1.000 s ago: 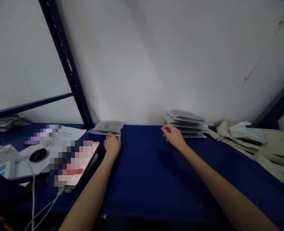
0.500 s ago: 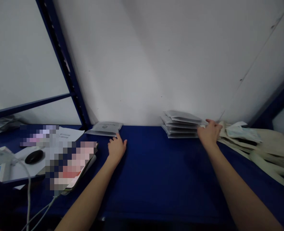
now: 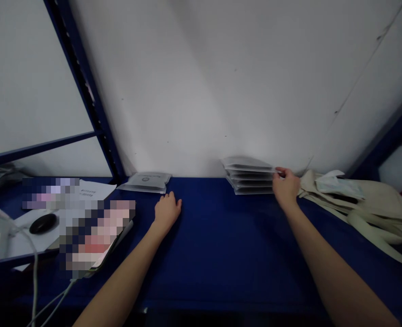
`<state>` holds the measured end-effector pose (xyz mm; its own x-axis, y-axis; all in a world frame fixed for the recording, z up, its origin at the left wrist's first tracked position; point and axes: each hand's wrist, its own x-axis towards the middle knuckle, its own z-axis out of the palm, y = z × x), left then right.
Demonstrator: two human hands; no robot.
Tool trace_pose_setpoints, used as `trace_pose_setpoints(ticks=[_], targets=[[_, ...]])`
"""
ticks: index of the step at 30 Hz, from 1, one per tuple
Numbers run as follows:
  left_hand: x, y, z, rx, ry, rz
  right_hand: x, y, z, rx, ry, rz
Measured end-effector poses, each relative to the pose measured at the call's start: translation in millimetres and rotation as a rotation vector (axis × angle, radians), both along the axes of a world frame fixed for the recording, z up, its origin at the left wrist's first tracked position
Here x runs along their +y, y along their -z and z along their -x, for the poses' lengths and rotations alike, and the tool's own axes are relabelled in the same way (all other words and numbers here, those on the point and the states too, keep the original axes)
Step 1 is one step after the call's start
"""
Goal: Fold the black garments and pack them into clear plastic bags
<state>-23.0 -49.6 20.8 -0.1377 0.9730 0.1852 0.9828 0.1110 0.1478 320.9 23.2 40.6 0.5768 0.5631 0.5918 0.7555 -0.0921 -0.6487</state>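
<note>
On the right, a stack of several frosted plastic bags [image 3: 252,180] lies against the white wall. My right hand [image 3: 286,186] is closed at the right edge of the stack, with thumb and fingers pinching the corner of the top bag [image 3: 250,163]. My left hand [image 3: 167,210] rests palm down on the blue table [image 3: 221,254], fingers a little apart and holding nothing. Just beyond its fingertips lies a smaller pile of frosted bags [image 3: 145,181] with a dark round mark and lettering, apart from the hand.
At left are a black mouse [image 3: 43,223], paper sheets [image 3: 95,190], a blurred-out pink item [image 3: 102,236] and white cables [image 3: 35,277]. Cream cloth bags [image 3: 374,195] with a small plastic packet [image 3: 339,185] on top lie at right. A blue metal post [image 3: 95,109] rises at the back left.
My right hand has closed on the top bag's corner, and that edge now looks slightly raised. My left hand has drawn back a little from the left pile. The view has shifted slightly.
</note>
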Motion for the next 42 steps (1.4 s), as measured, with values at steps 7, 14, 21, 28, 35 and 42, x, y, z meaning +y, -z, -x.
trace_pose_setpoints(ticks=[7, 14, 21, 28, 35, 42], targets=[[0.1, 0.3, -0.6, 0.008, 0.013, 0.007, -11.9, -5.6, 53.9, -0.256, -0.225, -0.085], [0.1, 1.2, -0.7, 0.008, 0.025, -0.005, -26.0, 9.4, 113.2, -0.460, -0.498, 0.055], [0.8, 4.6, -3.2, -0.044, 0.117, -0.014, -24.6, 31.3, 127.1, -0.406, -0.580, 0.335], [-6.7, 10.2, -21.6, -0.069, 0.283, -0.044, -22.9, 30.4, 122.5, -0.392, -0.512, 0.417], [-8.8, 1.7, -52.6, 0.047, 0.439, -0.048, -21.9, 28.9, 120.7, -0.439, -0.480, 0.445], [31.6, -2.4, -94.4, 0.082, 0.506, -0.277, -22.2, 28.2, 116.5, -0.498, -0.467, 0.466]])
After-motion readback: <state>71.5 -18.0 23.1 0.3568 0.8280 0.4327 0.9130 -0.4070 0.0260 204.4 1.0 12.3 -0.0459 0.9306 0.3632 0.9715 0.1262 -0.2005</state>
